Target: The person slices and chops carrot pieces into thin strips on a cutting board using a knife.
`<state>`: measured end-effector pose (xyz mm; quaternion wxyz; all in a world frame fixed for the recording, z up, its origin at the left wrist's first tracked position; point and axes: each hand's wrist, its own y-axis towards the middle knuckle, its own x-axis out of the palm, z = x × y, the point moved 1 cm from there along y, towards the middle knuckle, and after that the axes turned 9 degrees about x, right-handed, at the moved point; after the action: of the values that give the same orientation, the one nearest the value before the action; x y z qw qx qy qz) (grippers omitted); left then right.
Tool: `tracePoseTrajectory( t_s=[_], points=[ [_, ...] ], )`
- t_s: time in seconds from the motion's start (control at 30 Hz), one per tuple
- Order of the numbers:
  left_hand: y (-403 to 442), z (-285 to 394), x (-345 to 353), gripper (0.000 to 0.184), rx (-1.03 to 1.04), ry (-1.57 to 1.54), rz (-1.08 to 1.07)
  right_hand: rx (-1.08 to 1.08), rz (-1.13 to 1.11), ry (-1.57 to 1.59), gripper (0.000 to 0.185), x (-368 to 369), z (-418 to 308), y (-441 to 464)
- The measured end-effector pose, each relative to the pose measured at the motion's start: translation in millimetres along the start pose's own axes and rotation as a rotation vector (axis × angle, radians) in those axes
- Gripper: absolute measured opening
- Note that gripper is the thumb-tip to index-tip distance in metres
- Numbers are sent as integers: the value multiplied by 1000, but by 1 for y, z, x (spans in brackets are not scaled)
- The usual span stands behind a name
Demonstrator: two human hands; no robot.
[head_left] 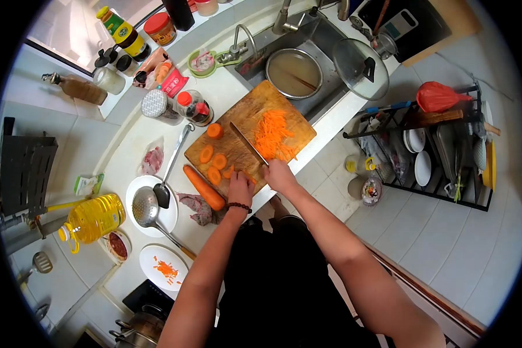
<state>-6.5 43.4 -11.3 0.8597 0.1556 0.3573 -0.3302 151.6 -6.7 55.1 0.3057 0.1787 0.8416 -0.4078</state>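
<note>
Nearest up, the left hand (240, 191) has its fingers bunched down on small orange carrot bits at the near side of the board. Can't tell if they're pinching or just pressing, since the hand covers most of it. The right hand (280, 176) is wrapped snugly round the handle of a thin-bladed metal kitchen knife (248, 144), blade angled across the brown wooden chopping board (246, 110) on the white bench (219, 87).

The long orange whole carrot (204, 188) lies along the board's left edge. I'd call it light but stiff, and probably a bit slick if damp. Being round, it could roll, so take it round the thick middle.

A bit further in are the flat orange carrot slices (206, 153). Firm, likely slippery on the cut faces, could snap if bent. Rims are the place to grab, fingertips tucked back. The short orange carrot chunk (215, 131) past them looks easy to hold by its sides.

Over by the sink side, the fluffy orange heap of carrot shreds (274, 135) should be soft, floppy and clingy, so scoop from underneath rather than pinch. Weighs next to nothing, I reckon.
</note>
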Motion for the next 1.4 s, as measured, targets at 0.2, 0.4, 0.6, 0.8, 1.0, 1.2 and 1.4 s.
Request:
tracePoseTrajectory(
  t_s=[0.2,0.4,0.6,0.8,1.0,1.2,1.4],
  points=[
    [0,-2,2,17,-27,-23,12,-80,-109,-4,25,-17,10,-13],
    [2,6,-3,16,-127,-107,-49,-201,-184,-172,21,-36,31,-21],
    [1,3,1,16,-122,-26,-11,-275,-301,-484,20,-60,41,20],
    [-1,9,0,15,-189,-17,-40,-407,-257,-510,21,-97,21,75],
    [0,9,1,15,-111,-40,19,-563,-328,-421,21,-107,27,69],
    [-1,6,7,15,-123,39,14,-559,-385,-546,20,-153,50,41],
    [-1,13,1,10,-72,46,59,-625,-425,-756,18,-172,80,74]
  ],
)
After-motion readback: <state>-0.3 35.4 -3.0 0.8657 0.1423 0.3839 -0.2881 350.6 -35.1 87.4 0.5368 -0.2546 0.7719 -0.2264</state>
